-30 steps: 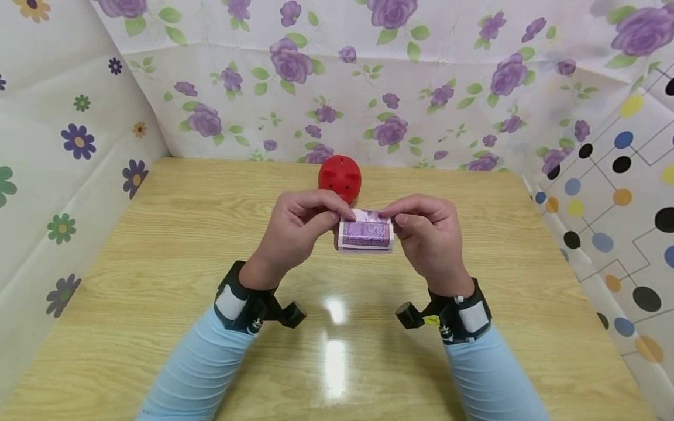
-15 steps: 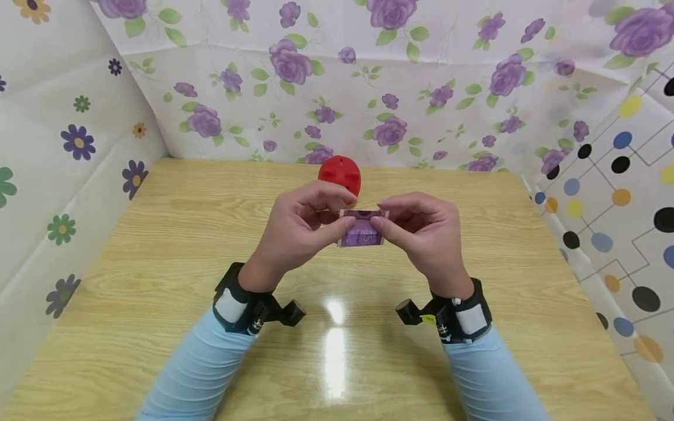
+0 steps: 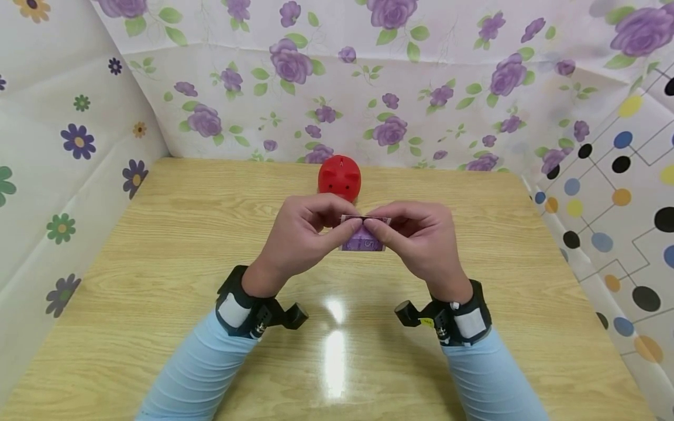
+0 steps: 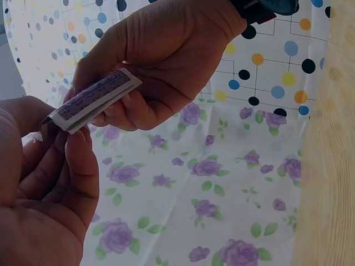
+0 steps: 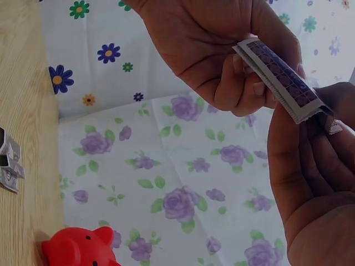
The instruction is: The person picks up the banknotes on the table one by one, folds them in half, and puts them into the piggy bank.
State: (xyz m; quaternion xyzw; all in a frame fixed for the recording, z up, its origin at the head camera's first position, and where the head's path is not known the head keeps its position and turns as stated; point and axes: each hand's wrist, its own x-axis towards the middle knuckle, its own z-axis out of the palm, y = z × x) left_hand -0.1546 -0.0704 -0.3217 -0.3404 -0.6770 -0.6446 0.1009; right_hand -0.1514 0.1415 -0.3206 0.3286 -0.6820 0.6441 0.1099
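Observation:
A folded purple banknote (image 3: 363, 238) with a 5 on it is held above the table between both hands. My left hand (image 3: 302, 234) pinches its left part, thumb on the near face. My right hand (image 3: 423, 237) pinches the right part the same way, and the two thumb tips nearly meet at the note's upper edge. In the left wrist view the folded banknote (image 4: 91, 100) shows a patterned strip with white borders. Right behind the hands stands a red piggy bank (image 3: 339, 176), its lower front partly hidden by my left hand.
The wooden table (image 3: 184, 234) runs back to a flower-print cloth (image 3: 221, 105). Patterned sheets stand at both sides. At the left edge of the right wrist view, a small grey-and-white item (image 5: 10, 166) lies on the table, cut off by the frame.
The thumbs have come inward over the banknote until their tips nearly meet, and its upper part is folded back. The hands have sunk slightly, uncovering more of the piggy bank.

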